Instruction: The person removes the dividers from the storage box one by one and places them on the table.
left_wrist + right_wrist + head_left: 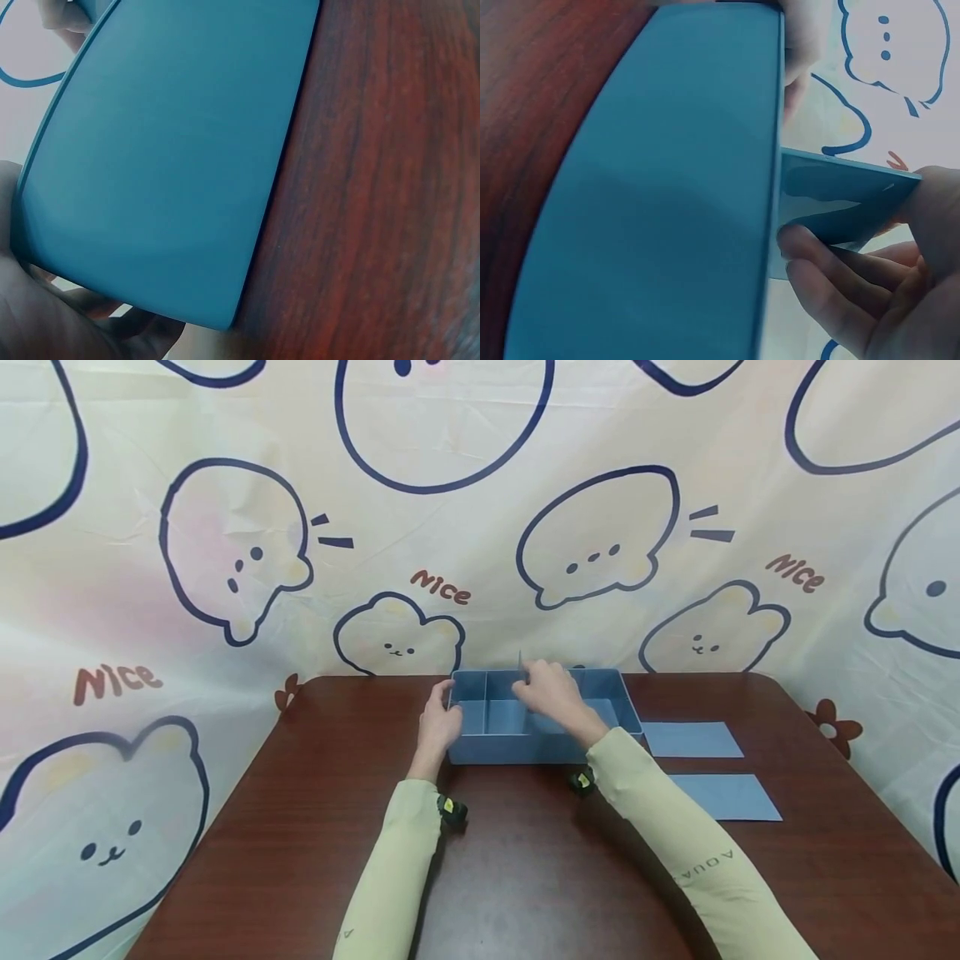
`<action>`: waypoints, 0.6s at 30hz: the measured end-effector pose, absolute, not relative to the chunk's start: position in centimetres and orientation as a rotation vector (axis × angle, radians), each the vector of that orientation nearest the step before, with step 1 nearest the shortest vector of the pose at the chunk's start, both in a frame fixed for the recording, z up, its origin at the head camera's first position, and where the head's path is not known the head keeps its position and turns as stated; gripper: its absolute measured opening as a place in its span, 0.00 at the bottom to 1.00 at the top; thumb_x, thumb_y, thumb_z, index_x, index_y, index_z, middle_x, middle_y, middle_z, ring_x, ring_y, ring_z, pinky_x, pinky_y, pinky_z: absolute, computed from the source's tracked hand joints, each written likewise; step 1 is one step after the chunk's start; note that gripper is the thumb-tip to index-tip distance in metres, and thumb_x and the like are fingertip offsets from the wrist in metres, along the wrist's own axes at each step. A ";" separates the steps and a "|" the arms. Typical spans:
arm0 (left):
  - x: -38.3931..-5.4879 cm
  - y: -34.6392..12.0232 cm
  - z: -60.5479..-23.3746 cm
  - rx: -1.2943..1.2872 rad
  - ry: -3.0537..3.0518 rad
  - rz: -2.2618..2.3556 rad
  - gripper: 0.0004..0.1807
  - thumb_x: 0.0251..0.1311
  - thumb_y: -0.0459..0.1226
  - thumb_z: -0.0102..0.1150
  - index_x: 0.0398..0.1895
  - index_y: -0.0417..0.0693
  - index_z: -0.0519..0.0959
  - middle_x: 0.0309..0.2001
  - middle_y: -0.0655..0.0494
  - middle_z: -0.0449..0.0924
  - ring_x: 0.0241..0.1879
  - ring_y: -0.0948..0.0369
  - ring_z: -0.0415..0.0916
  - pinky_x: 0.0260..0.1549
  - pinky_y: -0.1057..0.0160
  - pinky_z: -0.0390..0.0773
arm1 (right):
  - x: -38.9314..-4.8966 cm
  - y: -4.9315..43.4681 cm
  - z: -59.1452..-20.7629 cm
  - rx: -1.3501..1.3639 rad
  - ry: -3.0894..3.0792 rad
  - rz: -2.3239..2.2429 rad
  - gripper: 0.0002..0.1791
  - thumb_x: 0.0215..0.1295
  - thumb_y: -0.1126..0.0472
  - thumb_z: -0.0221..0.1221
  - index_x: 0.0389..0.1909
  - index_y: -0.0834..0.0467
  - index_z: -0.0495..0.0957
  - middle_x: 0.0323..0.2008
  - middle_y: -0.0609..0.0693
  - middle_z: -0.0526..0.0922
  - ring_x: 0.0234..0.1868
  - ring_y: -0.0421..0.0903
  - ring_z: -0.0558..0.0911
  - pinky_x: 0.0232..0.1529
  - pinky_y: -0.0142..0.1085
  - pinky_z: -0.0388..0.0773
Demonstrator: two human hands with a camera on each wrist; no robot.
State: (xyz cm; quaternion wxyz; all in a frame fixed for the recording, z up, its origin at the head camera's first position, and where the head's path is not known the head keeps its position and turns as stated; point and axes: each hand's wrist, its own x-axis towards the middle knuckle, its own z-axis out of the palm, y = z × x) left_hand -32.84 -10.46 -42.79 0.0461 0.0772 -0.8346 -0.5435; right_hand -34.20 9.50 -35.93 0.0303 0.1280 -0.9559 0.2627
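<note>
A long blue open-topped box [517, 749] sits near the far side of the table. My left hand [438, 727] grips its left end; in the left wrist view the fingers [127, 322] curl along the end wall, beyond the box's long side [172, 165]. An upright divider [486, 703] stands across the box toward the left. Over the box's middle, my right hand [553, 692] pinches a thin blue panel [847, 196] by its edge. That panel stands upright, its top showing above the rim; its lower edge is hidden behind the box's front wall.
Two flat blue panels lie on the table to the right, one farther away [693, 740] and one nearer [731, 797], the latter partly behind my right sleeve [690, 835]. A patterned cloth [480, 543] hangs directly behind the brown table [300, 860].
</note>
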 end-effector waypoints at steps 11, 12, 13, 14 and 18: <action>-32.8 -10.4 -42.7 0.239 -2.544 -1.666 0.28 0.68 0.35 0.45 0.72 0.59 0.61 0.73 0.49 0.62 0.72 0.47 0.61 0.66 0.40 0.65 | -33.9 10.8 -32.8 0.388 -3.002 0.825 0.30 0.65 0.57 0.50 0.68 0.60 0.67 0.14 0.48 0.77 0.18 0.45 0.79 0.15 0.31 0.65; -32.8 -10.4 -42.7 0.238 -2.545 -1.668 0.28 0.68 0.35 0.44 0.72 0.59 0.61 0.73 0.49 0.62 0.72 0.47 0.61 0.66 0.40 0.65 | -33.8 10.9 -32.5 0.387 -2.997 0.859 0.31 0.65 0.58 0.50 0.70 0.60 0.65 0.14 0.49 0.76 0.18 0.46 0.79 0.16 0.32 0.66; -32.8 -10.4 -42.7 0.237 -2.545 -1.667 0.28 0.68 0.35 0.44 0.72 0.58 0.61 0.73 0.49 0.61 0.72 0.47 0.60 0.66 0.40 0.64 | -33.7 11.1 -32.2 0.387 -2.993 0.893 0.32 0.65 0.58 0.50 0.71 0.60 0.64 0.14 0.49 0.75 0.17 0.46 0.78 0.16 0.32 0.67; -32.8 -10.5 -42.7 0.235 -2.548 -1.665 0.28 0.68 0.35 0.44 0.72 0.59 0.60 0.73 0.49 0.61 0.72 0.47 0.60 0.66 0.40 0.64 | -33.6 11.2 -32.0 0.386 -2.989 0.911 0.32 0.65 0.59 0.50 0.71 0.60 0.63 0.14 0.49 0.74 0.17 0.46 0.78 0.17 0.31 0.68; -32.8 -10.4 -42.7 0.239 -2.550 -1.670 0.29 0.68 0.35 0.44 0.72 0.58 0.60 0.74 0.49 0.61 0.72 0.47 0.60 0.67 0.40 0.64 | -33.5 11.9 -31.8 0.407 -2.981 0.942 0.35 0.64 0.60 0.51 0.73 0.60 0.59 0.15 0.50 0.74 0.16 0.45 0.77 0.19 0.31 0.72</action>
